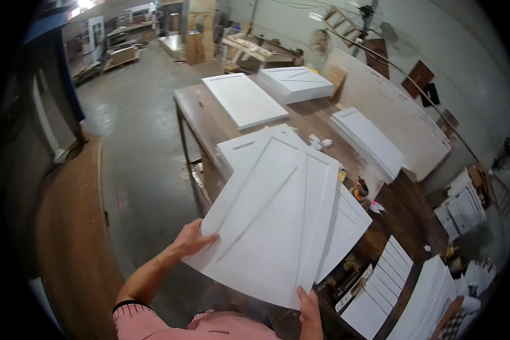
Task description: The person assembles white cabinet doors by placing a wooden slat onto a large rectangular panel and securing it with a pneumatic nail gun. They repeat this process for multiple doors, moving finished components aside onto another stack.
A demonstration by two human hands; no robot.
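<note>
Left hand (194,241) grasping: your thumb lies on the face of the white panel (260,221) at its left edge, about 8 o'clock, other fingers mostly hidden under it. Right hand (308,306) grasping the same panel at its near edge, about 5 o'clock, thumb up, rest of the grip partly hidden. Panel's right in front of you, tilted, narrow lines on its face, overlapping a white stack (238,148) at 11 to 12 and a second white panel (348,224) at 3; can't tell if it touches either. Clock from your panel: on the brown table (197,107), a framed white panel (246,99) lies flat at 12, another white stack (297,85) beyond it toward 12:30, small white blocks (317,141) at 1, a long white stack (368,139) near 2, an orange-and-black tool (359,188) just past 2. Big pale board (391,102) leans at the wall, 1:30. Grooved white panel (379,289) at 4, more long white panels (425,297) beyond it, beside someone's checked clothing (452,327). Brown board (68,226) at 9, your pink top (232,327) at 6.
</note>
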